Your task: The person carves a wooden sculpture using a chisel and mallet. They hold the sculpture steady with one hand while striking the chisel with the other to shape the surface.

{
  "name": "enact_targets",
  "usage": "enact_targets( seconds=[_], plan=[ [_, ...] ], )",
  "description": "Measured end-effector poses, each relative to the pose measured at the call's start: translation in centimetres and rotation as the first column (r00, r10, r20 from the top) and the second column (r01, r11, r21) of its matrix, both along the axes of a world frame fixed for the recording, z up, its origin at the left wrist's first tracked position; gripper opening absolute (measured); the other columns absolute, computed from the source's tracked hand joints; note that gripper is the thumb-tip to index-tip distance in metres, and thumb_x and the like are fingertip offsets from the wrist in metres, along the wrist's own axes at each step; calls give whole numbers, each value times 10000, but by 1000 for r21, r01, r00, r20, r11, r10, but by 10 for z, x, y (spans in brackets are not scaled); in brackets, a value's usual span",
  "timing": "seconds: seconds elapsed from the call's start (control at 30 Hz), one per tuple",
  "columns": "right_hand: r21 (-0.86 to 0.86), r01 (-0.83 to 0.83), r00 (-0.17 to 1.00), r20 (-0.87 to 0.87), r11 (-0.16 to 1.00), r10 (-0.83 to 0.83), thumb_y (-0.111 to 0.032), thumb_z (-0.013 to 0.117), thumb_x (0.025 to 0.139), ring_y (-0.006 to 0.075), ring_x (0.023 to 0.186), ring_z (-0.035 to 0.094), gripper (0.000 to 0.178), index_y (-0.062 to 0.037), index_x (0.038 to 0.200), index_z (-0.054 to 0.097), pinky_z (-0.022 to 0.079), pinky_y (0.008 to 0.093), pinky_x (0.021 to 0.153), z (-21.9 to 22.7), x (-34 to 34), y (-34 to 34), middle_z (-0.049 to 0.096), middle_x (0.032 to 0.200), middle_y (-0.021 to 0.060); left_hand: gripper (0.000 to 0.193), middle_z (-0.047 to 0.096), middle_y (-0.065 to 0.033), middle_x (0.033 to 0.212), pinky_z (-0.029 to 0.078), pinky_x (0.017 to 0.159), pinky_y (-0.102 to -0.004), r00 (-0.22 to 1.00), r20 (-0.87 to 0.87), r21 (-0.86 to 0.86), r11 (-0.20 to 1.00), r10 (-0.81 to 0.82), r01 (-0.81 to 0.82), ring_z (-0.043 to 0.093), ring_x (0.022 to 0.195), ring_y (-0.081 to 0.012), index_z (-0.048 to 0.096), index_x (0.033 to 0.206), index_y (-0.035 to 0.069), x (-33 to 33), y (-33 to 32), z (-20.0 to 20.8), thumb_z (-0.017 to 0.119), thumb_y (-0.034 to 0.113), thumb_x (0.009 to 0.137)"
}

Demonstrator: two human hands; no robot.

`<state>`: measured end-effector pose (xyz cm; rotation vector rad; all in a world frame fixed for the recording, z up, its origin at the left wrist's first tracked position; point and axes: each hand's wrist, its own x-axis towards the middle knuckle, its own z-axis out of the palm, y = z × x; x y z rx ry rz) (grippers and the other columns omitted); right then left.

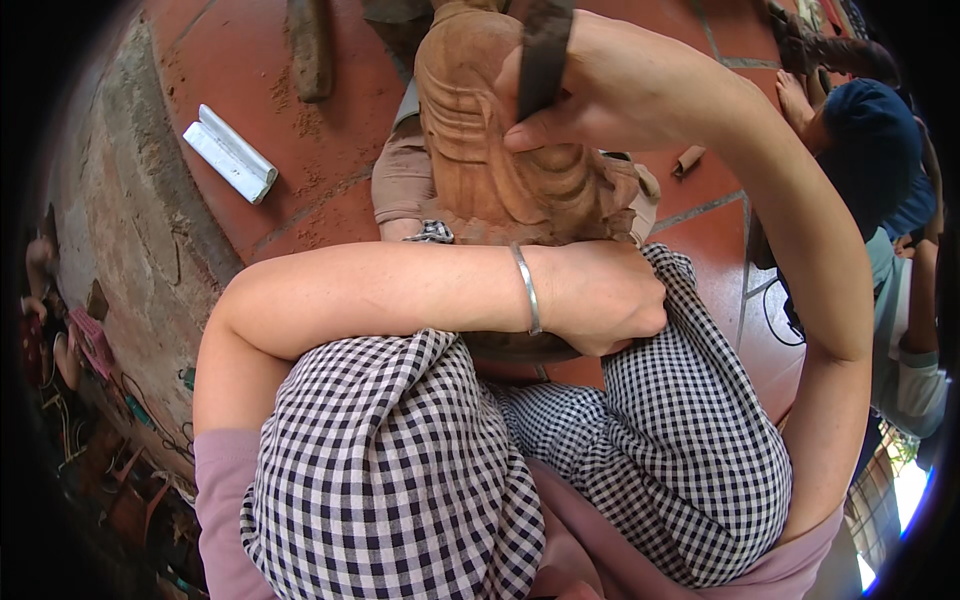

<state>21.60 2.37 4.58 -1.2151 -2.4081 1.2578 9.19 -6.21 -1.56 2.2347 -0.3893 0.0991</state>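
A carved wooden statue [470, 130] with draped robe folds stands upright in front of my knees. In my right hand [610, 85] is a dark flat strip [545, 60], possibly sandpaper, pinched between thumb and fingers and held against the statue's upper right. My left forearm lies across my lap at the foot of the statue, a silver bracelet [526, 288] around its wrist. The left hand [608, 297] is closed in a fist beside my right knee, next to the statue's base. Its fingers curl underneath, so what they hold, if anything, is hidden.
Red floor tiles [230, 60] carry scattered wood dust. A white angled block [230, 155] and a wooden piece [310, 50] lie left of the statue. A small brown roll [689, 160] lies to its right. Another person in a dark blue cap [870, 140] sits at far right.
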Motion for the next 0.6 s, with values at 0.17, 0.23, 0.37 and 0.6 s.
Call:
enact_targets(
  seconds=[0.17,0.23,0.37,0.6],
  plan=[
    [-7,-83,993,89,997,83,-126,808,765,256,743,612,195,-10,883,704,479,376,679,8,-8,-1,613,770,87,159,655,-166,730,561,638,-440,1000,10,-7,1000,15,-15,686,703,-345,665,774,-28,-2,1,0,678,117,709],
    [-13,24,999,32,1000,-23,-105,811,750,260,746,616,199,-8,884,701,485,381,684,3,-6,-1,626,792,88,160,654,-166,726,560,636,-442,999,25,-20,1000,23,-23,685,699,-346,663,772,-29,-2,0,-1,678,117,710],
    [71,-12,996,-90,997,18,-94,812,750,266,738,621,196,-9,890,704,496,385,696,-2,-2,-8,646,825,100,165,654,-166,727,562,639,-446,1000,3,-18,1000,25,-25,685,699,-347,661,770,-32,-2,1,-1,678,121,711],
    [78,340,918,-243,937,-313,-116,691,949,69,749,535,137,-14,986,608,445,230,656,-10,0,-22,567,826,2,166,657,-162,721,556,637,-446,999,27,-4,1000,24,-24,685,704,-344,662,754,-23,-2,0,-2,677,138,715]
  ],
)
